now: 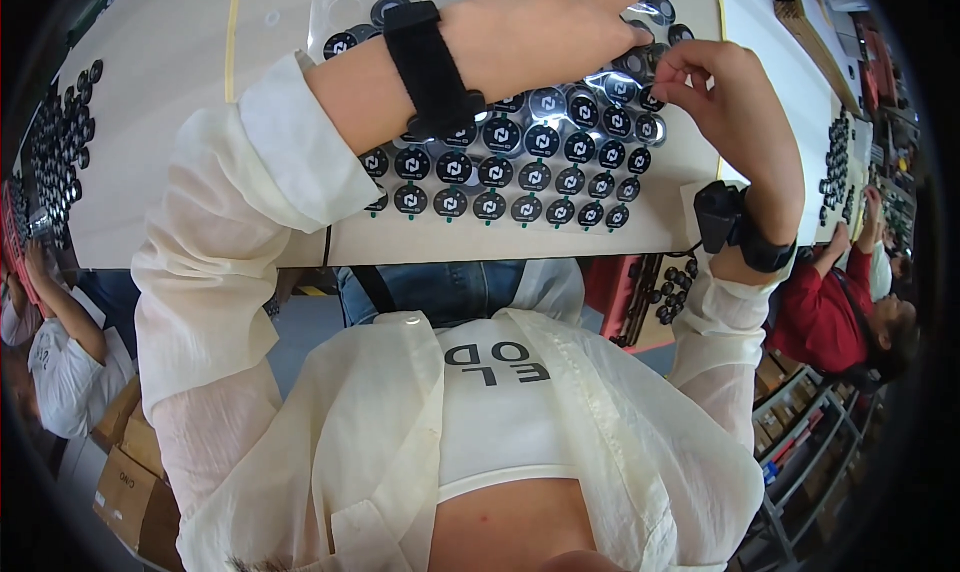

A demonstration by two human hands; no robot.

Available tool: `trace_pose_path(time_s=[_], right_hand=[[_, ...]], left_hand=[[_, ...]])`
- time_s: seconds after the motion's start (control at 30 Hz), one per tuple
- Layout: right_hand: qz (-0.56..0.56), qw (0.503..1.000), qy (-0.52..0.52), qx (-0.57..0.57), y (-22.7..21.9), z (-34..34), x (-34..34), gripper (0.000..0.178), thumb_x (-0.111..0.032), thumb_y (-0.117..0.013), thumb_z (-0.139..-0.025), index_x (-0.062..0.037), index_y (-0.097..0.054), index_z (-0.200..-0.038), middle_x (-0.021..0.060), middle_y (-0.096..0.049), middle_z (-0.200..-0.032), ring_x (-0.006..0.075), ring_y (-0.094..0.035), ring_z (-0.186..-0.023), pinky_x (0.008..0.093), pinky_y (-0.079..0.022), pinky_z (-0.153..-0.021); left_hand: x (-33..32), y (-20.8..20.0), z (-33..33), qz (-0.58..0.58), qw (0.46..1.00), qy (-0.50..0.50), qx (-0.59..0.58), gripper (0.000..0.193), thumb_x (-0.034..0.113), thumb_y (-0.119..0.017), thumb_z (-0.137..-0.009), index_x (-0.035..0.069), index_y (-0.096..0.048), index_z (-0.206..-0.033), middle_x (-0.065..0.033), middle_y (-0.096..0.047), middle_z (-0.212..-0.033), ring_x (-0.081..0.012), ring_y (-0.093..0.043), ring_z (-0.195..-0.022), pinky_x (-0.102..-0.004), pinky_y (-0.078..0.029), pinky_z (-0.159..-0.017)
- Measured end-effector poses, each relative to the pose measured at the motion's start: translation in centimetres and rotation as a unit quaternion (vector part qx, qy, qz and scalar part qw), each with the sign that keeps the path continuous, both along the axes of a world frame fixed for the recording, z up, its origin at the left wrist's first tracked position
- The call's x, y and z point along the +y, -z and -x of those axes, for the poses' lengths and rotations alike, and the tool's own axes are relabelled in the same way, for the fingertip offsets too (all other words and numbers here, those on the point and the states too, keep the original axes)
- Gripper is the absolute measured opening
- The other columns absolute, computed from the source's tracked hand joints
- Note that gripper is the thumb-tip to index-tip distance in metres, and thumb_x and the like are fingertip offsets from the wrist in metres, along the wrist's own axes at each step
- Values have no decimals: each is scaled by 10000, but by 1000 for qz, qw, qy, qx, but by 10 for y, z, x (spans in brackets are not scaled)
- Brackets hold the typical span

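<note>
A clear plastic tray [347, 10] with round pockets lies on the table before me, holding rows of small black round discs [495, 172] with white marks. My left hand [575, 24] reaches across the tray to its far right side, its fingertips apart above the discs; part of it hides those beneath. Close by, at the tray's right edge, my right hand [718, 84] has thumb and forefinger pinched together beside a black disc [650, 99]. Whether that disc is between the fingertips or in a pocket cannot be made out. Black straps circle both my wrists.
Yellow tape [233, 37] runs along the pale tabletop [170, 122]. More black discs [65, 152] stand at the far left, and others [838, 167] at the far right. People work on both sides. Cardboard boxes [135, 487] stand at lower left, a metal rack [815, 462] at lower right.
</note>
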State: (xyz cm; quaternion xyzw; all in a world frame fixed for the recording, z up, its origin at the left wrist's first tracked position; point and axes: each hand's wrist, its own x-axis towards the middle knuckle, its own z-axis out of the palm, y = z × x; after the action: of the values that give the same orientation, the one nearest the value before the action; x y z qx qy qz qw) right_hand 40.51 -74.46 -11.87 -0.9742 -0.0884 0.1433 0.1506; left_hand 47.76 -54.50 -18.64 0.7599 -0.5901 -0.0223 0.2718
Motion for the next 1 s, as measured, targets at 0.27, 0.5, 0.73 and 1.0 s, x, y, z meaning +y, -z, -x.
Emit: trace_pose_path(time_s=[0.27, 0.5, 0.73, 1.0], right_hand=[[-87, 978, 98, -162, -32, 38, 5, 104, -34, -717, -834, 0, -647, -903, 23, -660, -789, 113, -610, -728, 243, -478, -673], [-416, 889, 159, -103, -18, 25, -11, 141, -29, -684, -895, 18, -615, -1009, 24, -652, -965, 93, -598, -913, 215, -460, -791], [-609, 780, 142, -30, -3, 8, 46, 178, -8, -682, -891, 14, -606, -1050, 45, -651, -977, 94, -604, -932, 216, -465, -835], [-612, 779, 128, -52, 6, 8, 70, 193, 38, -704, -855, 27, -624, -1030, 85, -673, -995, 124, -620, -966, 260, -500, -852]], left_hand=[[1, 0, -8, 79, 996, 26, -42, 316, 11, -557, -866, -41, -561, -1177, -210, -536, -1118, -338, -642, -928, -378, -540, -826], [26, -43, -17, 50, 973, 6, 226, 333, 53, -567, -915, -18, -578, -1241, -216, -583, -1165, -305, -638, -937, -343, -526, -854], [62, -38, 20, 216, 846, -71, 482, 361, -84, -600, -892, -39, -538, -1244, -127, -562, -1281, -200, -616, -1136, -297, -537, -917], [72, -26, 34, 315, 778, -99, 535, 428, -123, -621, -862, -45, -488, -1261, -166, -597, -1227, -220, -617, -1145, -299, -535, -954]])
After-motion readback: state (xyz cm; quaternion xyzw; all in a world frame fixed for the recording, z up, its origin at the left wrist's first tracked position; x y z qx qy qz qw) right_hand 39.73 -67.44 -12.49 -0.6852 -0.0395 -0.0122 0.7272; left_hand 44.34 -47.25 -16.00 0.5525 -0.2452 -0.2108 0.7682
